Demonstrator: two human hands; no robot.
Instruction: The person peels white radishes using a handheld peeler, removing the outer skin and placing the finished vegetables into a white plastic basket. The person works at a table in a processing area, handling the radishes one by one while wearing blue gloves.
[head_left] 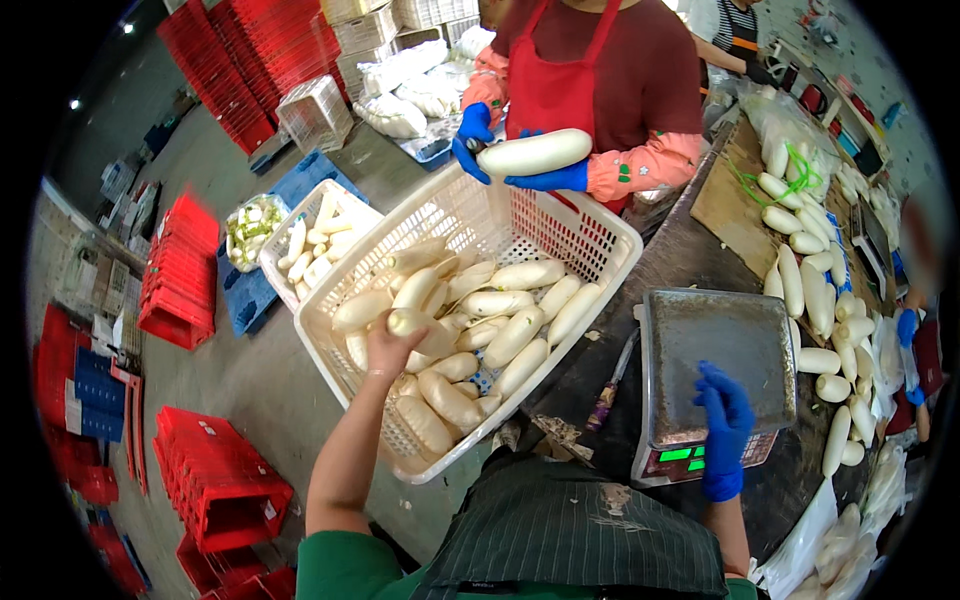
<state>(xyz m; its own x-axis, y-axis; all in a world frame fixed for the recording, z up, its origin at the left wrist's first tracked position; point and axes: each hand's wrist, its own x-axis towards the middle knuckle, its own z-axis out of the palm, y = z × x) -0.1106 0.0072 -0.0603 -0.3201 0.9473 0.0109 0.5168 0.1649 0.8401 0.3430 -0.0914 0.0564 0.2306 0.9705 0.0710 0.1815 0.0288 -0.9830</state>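
Observation:
My bare left hand is closed round one end of a white radish inside a large white slotted crate. More white radishes lie in that crate, pale and thick. Over the metal pan of a weighing scale is my right hand in a blue glove, holding nothing, fingers apart. Beneath the pan, the scale's green display is lit. A knife with a patterned handle lies on the dark table, left of the scale.
Across the crate, a co-worker in a red apron holds a radish in blue gloves. Many radishes are spread on the table at right. Another radish crate stands at left. Red crates are stacked on the floor.

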